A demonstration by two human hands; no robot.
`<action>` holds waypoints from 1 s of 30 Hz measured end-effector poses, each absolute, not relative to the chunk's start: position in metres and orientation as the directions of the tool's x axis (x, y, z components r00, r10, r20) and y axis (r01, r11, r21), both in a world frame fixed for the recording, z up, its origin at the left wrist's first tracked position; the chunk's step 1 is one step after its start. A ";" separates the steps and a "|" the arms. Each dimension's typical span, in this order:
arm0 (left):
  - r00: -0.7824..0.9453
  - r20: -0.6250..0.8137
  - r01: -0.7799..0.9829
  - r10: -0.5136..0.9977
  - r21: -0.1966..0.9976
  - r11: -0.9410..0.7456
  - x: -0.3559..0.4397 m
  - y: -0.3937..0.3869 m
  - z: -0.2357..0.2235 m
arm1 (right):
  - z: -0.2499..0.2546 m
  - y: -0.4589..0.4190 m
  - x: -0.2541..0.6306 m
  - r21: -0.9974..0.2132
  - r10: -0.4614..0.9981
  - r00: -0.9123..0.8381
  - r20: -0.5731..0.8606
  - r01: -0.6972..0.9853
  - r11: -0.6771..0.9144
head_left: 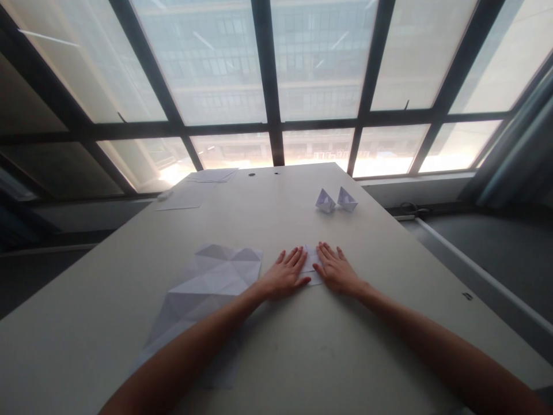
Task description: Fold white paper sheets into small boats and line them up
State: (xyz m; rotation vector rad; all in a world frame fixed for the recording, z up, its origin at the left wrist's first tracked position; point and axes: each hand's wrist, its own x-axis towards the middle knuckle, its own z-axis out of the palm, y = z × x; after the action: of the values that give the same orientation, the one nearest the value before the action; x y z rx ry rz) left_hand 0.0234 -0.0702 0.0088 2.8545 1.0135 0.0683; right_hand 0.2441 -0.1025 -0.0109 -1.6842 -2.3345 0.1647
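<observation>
A small folded piece of white paper (309, 266) lies on the white table, partly hidden under both hands. My left hand (285, 273) rests flat over its left side, fingers stretched out and pointing away from me. Across the right side, my right hand (336, 268) lies flat too, with its thumb towards the left thumb. The middle of the paper shows in the gap between the hands, with a crease line running across it. Left of my left hand is a large creased white sheet (224, 268), partly covered by my left forearm.
Two folded paper boats, a left one (325, 201) and a right one (347, 199), stand farther back on the table (259, 213). Flat white sheets (184, 197) lie at the far left. A small dark fitting (467, 296) is near the right edge. Windows rise behind.
</observation>
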 end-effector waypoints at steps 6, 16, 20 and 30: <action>0.699 -0.011 0.713 0.715 0.094 -0.695 0.020 -0.060 0.005 | -0.013 -0.097 0.250 -0.225 0.975 -0.208 0.080 0.949 0.221; 0.864 0.209 0.477 0.459 -0.040 -0.878 0.024 -0.061 0.015 | -0.007 -0.099 0.248 -0.158 0.939 -0.215 0.269 0.952 0.263; 0.868 0.163 0.450 0.469 0.138 -0.882 0.023 -0.057 0.010 | 0.000 -0.101 0.249 -0.226 0.886 -0.349 0.306 0.877 0.424; 0.832 0.096 0.496 0.547 0.314 -0.809 0.020 -0.057 0.012 | 0.001 -0.099 0.262 -0.370 0.825 -0.539 0.169 0.741 0.560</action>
State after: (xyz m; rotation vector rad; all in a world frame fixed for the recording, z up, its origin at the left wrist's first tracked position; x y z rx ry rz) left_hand 0.0205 -0.0566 0.0122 2.7364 0.7961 0.2639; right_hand 0.2623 -0.0988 0.0007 -1.2861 -2.4743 0.3641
